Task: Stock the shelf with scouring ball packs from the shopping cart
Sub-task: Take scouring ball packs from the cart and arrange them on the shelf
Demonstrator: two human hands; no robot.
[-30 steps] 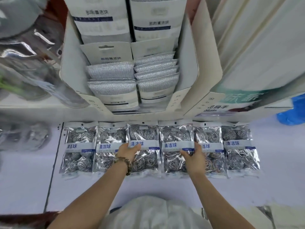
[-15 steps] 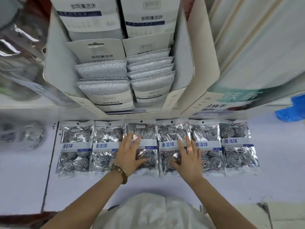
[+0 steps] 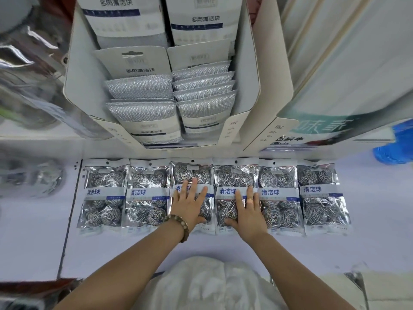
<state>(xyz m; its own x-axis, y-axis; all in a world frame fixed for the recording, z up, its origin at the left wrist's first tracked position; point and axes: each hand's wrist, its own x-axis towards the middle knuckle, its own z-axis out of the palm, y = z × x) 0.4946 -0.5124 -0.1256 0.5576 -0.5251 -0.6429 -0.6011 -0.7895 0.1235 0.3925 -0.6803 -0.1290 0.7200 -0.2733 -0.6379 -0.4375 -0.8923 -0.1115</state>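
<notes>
At the bottom edge, closest to the camera, a white garment [image 3: 205,285] covers the person's front, and both bare forearms reach forward from it. On the left wrist sits a beaded bracelet [image 3: 178,224]. Just beyond, the left hand [image 3: 190,204] lies flat, fingers straight and spread, palm down on the third pack [image 3: 190,171] counted from the left. Beside it the right hand [image 3: 248,211], with a ring [image 3: 249,199] on one finger, also lies flat with straight fingers, pressing on the fourth pack [image 3: 230,175]; neither hand grips anything. Six scouring ball packs [image 3: 321,193] lie face up in one row on the white shelf [image 3: 368,242], side by side with edges touching or slightly overlapping. Each shows steel balls through clear film and a white and blue label band across its middle. Farther back stands an open cardboard display box [image 3: 85,86] holding silver scouring pads [image 3: 138,88] on white cards, in two columns. Far right, a blue object [image 3: 393,148] shows, too blurred to tell what it is
</notes>
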